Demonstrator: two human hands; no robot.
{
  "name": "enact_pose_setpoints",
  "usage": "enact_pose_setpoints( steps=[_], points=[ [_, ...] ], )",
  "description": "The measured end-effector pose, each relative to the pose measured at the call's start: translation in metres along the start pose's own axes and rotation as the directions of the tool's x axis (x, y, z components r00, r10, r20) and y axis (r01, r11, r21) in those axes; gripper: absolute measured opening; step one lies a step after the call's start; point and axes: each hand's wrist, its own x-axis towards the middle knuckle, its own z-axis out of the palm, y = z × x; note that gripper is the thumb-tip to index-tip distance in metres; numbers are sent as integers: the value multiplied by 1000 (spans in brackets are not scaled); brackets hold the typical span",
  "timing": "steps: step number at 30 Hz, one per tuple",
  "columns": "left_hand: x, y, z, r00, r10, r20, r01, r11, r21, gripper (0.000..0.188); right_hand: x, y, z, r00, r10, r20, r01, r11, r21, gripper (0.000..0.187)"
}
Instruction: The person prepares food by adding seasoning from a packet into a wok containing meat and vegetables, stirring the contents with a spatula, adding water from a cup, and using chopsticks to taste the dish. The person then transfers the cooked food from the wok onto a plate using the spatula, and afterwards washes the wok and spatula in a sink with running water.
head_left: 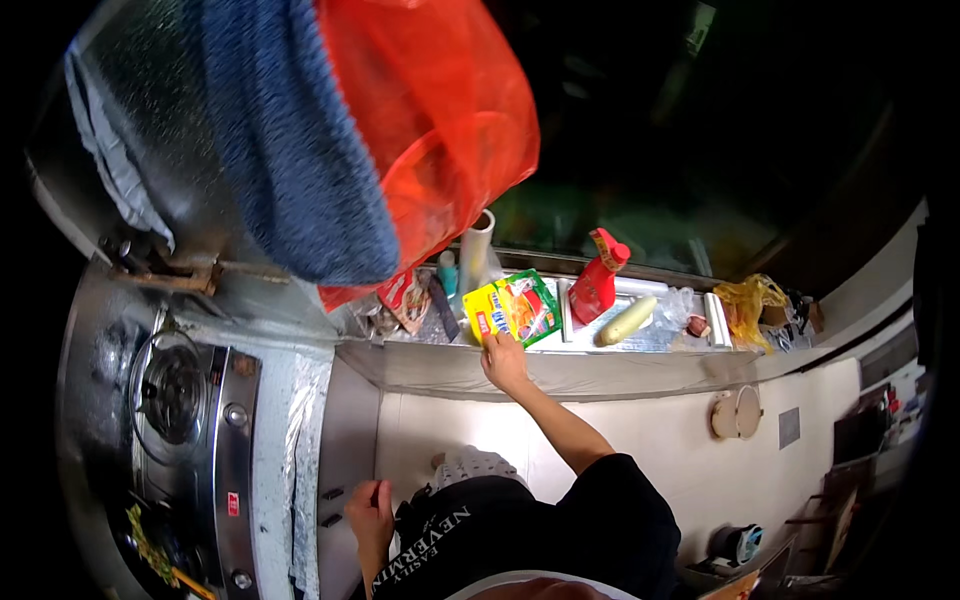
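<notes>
My right hand (505,362) reaches forward to the windowsill ledge, its fingers closed on the lower edge of a yellow and green food packet (515,308). A red bottle (597,283) stands to the right of the packet. Beside it lies a pale green, elongated vegetable (627,322). Left of the packet are a whitish roll (478,248), a small teal bottle (447,272) and a red packet (408,300). My left hand (371,512) hangs low near my body, fingers curled in, with nothing visible in it.
A blue towel (290,150) and a red plastic bag (450,130) hang at upper left. A gas stove (235,440) stands at left. Along the ledge's right end are clear plastic with a reddish item (698,325) and a yellow bag (750,303). A round beige container (737,412) is on the floor.
</notes>
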Motion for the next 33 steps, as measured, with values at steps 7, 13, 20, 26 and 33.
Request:
enact_pose_setpoints(
  steps=[7, 13, 20, 26, 33],
  points=[
    [1, 12, 32, 998, 55, 17, -53, 993, -104, 14, 50, 21, -170, 992, -5, -130, 8, 1000, 19, 7],
    [-3, -13, 20, 994, -35, 103, 85, 838, -539, 34, 55, -100, -247, 823, -524, 220, 259, 690, 676, 7],
    [-53, -33, -42, 970, -109, 216, 237, 616, -751, 50, 41, -259, -227, 491, -860, 140, 21, 172, 985, 15],
    [-138, -43, -126, 896, -340, -286, -9, 629, -777, 47, -1, -398, -183, 264, -950, 165, -340, 68, 938, 18],
    [-248, -85, -191, 626, -375, -684, -333, 664, -669, 50, -67, -512, -143, 74, -991, 111, -804, 7, 595, 25]
  ],
)
